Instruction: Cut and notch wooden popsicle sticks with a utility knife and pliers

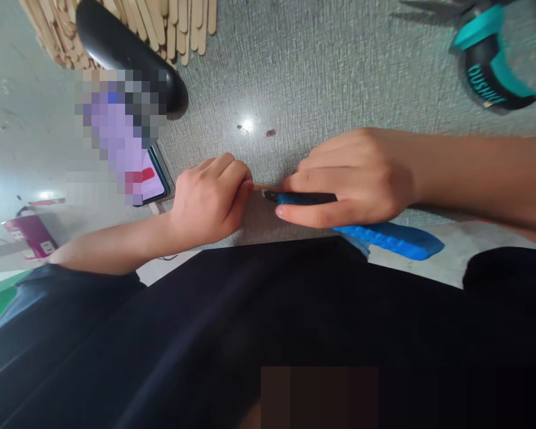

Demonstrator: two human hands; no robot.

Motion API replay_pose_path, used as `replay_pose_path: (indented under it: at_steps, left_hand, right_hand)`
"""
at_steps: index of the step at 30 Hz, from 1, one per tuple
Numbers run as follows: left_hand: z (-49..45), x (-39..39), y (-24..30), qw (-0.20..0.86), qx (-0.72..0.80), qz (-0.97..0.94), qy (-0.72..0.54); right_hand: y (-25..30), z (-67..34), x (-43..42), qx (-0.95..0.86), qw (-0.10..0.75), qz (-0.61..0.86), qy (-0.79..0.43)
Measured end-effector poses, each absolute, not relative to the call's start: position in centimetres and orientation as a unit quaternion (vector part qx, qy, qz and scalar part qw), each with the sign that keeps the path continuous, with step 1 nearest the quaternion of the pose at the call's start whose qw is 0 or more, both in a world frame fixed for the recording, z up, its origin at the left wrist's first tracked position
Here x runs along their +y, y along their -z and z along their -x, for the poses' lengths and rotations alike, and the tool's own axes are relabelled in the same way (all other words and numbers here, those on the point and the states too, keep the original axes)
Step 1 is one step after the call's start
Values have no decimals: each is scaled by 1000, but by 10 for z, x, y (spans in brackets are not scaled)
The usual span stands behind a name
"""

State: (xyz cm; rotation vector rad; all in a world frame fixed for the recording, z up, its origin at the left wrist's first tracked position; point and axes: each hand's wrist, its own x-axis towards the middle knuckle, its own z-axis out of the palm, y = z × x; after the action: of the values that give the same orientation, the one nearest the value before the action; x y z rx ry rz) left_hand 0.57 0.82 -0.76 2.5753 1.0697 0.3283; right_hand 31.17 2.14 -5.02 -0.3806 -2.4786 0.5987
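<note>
head view: blue-handled tool point(390, 239) aslant, tip point(271, 195) leftward

Hands point(357, 179) with a blue-handled tool point(384, 238)

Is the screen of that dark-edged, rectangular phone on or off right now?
On: the phone screen shows bright lilac with a red patch.

This looks like a craft or hobby work spot, though whether in a home or a workshop cannot be told. A grey, woven-textured tabletop point(304, 71) bears a heap of flat, round-ended pale wooden sticks point(183, 27) and a black-and-teal lettered hand tool point(482, 71). A blue-and-black-handled cutting tool point(388, 240) is in use at the edge. A purple block of power sockets point(33, 236) lies off to the left.
</note>
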Motion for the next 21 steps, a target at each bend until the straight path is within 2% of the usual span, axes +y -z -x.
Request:
replay_pose_path:
  at_steps: [6,8,12,18,21]
  left_hand:
    - [-4,8,8,174,382,-901,-107]
    - [-4,8,8,178,381,-901,-106]
    - [-5,8,8,174,376,-904,-110]
    - [-5,8,9,159,378,-906,-104]
    - [-5,8,10,142,374,-911,-100]
  right_hand:
    - [49,-313,17,-957,251,114,-85]
    - [44,-313,20,-956,275,85,-62]
    - [37,-307,27,-944,323,56,-35]
    - [37,-302,29,-950,308,51,-15]
    - [45,-299,29,-939,338,55,-18]
